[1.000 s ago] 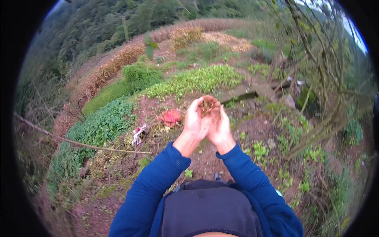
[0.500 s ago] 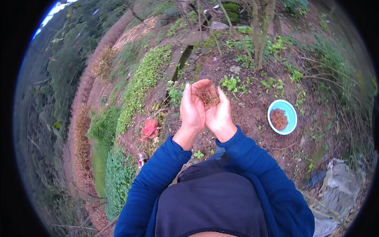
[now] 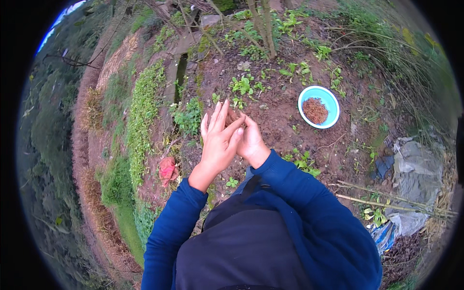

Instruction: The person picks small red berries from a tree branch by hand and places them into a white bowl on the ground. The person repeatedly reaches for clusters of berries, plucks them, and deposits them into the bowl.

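My left hand leans across my right hand, its fingers stretched out and pointing away from me. Beneath it, my right hand is cupped, palm turned up, with its thumb side against the left fingers. Between the palms shows a little of a brown, dry-looking clump of shreds; most of it is hidden by my left hand. To the right on the soil stands a light blue basin with a white rim. Reddish-brown shreds of a similar look cover part of its bottom.
Leafy green seedlings grow in the dark soil ahead, near a thin tree trunk. A crumpled red cloth or bag lies at left. Grey plastic sheeting and bamboo-like sticks lie at right.
My left hand has tipped over from beside my right hand to cover its palm and the brown shreds. The view has swung right, so the basin appears farther left.
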Demonstrator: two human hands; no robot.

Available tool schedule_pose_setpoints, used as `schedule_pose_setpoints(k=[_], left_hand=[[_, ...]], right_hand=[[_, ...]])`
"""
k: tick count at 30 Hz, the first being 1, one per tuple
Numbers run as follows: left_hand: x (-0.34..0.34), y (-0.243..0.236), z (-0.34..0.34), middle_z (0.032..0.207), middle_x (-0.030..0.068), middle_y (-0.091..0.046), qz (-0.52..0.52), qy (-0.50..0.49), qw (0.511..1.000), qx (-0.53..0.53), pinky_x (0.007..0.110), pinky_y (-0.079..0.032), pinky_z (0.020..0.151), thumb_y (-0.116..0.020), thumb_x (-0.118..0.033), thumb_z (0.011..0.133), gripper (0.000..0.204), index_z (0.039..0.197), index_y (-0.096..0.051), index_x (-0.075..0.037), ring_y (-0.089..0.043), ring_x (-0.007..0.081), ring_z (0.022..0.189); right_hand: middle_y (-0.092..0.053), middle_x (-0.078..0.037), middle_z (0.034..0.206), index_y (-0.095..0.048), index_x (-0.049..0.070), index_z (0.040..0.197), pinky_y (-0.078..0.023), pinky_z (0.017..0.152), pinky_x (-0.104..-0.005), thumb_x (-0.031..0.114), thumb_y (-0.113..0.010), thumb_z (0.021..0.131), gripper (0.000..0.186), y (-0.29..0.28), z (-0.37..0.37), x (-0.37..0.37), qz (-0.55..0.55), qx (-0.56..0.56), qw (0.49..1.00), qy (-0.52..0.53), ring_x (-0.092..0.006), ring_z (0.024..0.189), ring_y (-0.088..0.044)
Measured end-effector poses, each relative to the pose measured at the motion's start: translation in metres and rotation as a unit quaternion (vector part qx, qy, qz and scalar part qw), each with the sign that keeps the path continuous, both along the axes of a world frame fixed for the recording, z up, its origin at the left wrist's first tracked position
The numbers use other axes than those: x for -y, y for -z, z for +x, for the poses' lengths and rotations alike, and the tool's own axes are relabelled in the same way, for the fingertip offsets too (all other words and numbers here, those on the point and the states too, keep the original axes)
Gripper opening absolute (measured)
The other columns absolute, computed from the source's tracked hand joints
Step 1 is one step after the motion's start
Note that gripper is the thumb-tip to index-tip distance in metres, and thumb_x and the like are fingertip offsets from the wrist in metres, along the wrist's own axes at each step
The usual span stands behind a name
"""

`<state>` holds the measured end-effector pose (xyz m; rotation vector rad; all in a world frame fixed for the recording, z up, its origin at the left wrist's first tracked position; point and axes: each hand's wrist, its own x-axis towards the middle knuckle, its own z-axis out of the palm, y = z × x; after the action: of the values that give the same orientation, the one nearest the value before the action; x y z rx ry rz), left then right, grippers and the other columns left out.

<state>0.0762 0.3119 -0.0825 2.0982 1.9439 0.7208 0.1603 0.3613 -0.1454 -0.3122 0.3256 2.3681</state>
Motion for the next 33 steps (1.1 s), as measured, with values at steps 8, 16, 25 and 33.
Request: schedule_pose_setpoints(k=[8,16,25,33], left_hand=[[0.045,0.028,-0.066,0.109,0.0077,-0.061,0.013,-0.155,0.972,0.177,0.042,-0.022,0.104,-0.047,-0.015,0.089,0.022,0.103,-0.062,-0.005,-0.046,0.0215,0.117],[0.116,0.055,-0.114,0.105,0.0076,-0.06,0.006,-0.316,0.862,0.396,0.025,-0.041,0.086,-0.048,-0.006,0.09,0.021,0.106,-0.059,0.001,-0.054,0.0123,0.097],[0.182,0.079,-0.143,0.089,0.0087,-0.063,0.138,-0.293,0.921,0.216,0.03,-0.047,0.075,-0.057,-0.009,0.084,0.015,0.095,-0.062,-0.001,-0.058,0.0174,0.084],[0.2,0.02,-0.15,0.086,0.0116,-0.065,0.145,-0.34,0.915,0.16,0.036,-0.047,0.077,-0.057,-0.009,0.077,0.014,0.087,-0.066,-0.004,-0.061,0.0266,0.083]], right_hand=[[-0.061,-0.017,0.083,-0.055,-0.003,0.086,-0.05,0.084,-0.0465,0.024,-0.031,0.095,0.037,0.113,0.16,-0.104,-0.089,0.17,0.942,0.274,-0.0304,0.086,-0.061],[-0.017,-0.025,0.14,-0.017,0.003,0.138,-0.028,0.099,-0.0557,0.05,-0.042,0.088,0.073,0.152,0.287,-0.142,-0.055,0.56,0.787,0.253,-0.0391,0.126,-0.027],[-0.058,-0.01,0.108,-0.051,0.001,0.109,-0.044,0.089,-0.0343,0.02,-0.054,0.086,0.03,0.188,0.322,-0.009,0.042,0.412,0.883,0.222,-0.0213,0.101,-0.054],[-0.06,0.0,0.077,-0.06,0.005,0.094,-0.041,0.052,-0.0206,0.017,-0.053,0.086,0.016,-0.055,0.174,-0.125,0.295,0.535,0.754,0.242,-0.0075,0.06,-0.052]])
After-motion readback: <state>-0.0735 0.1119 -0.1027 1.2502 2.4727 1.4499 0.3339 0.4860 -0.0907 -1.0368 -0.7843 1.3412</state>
